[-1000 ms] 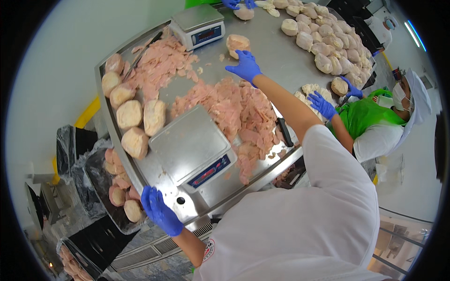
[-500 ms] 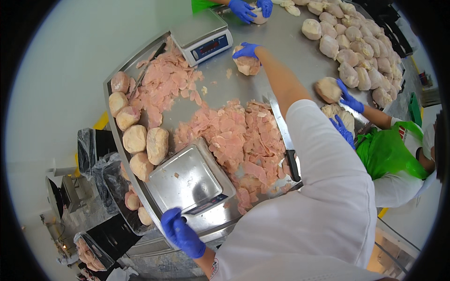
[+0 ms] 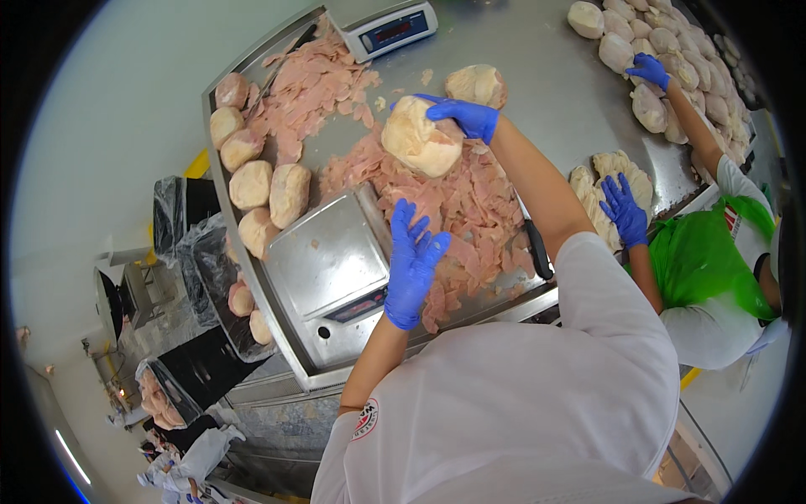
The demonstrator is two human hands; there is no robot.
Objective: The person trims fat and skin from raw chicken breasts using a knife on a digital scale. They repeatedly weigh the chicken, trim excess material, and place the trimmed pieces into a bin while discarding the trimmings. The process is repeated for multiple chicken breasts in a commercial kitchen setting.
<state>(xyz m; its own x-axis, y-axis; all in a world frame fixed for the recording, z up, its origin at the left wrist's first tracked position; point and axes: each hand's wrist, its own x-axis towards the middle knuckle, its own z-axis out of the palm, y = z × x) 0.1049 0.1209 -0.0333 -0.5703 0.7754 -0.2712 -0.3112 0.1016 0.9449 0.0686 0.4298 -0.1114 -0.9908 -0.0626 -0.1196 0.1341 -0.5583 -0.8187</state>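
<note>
My right hand (image 3: 463,118), in a blue glove, grips a rounded, pale piece of meat (image 3: 418,144) from its right side and holds it above the heap of thin pink meat slices (image 3: 470,244). Below it, my gloved left hand (image 3: 411,270) is raised with fingers spread and nothing in it, over the right part of a steel-topped scale (image 3: 323,252). Another rounded meat piece (image 3: 476,86) lies on the table just behind my right hand. A black-handled knife (image 3: 538,249) rests at the right of the slices, its blade mostly hidden by my right arm.
Several rounded meat pieces (image 3: 290,195) line the table's left edge. A second scale (image 3: 390,32) and more slices (image 3: 315,88) are farther back. To the right, a co-worker's hands (image 3: 624,210) are near whole pale pieces, beside a large pile (image 3: 672,63). Lined bins (image 3: 189,277) stand left.
My right hand has come nearer with a meat piece. My left hand has moved up and right, its fingers spreading. The co-worker's far hand now reaches to the pile.
</note>
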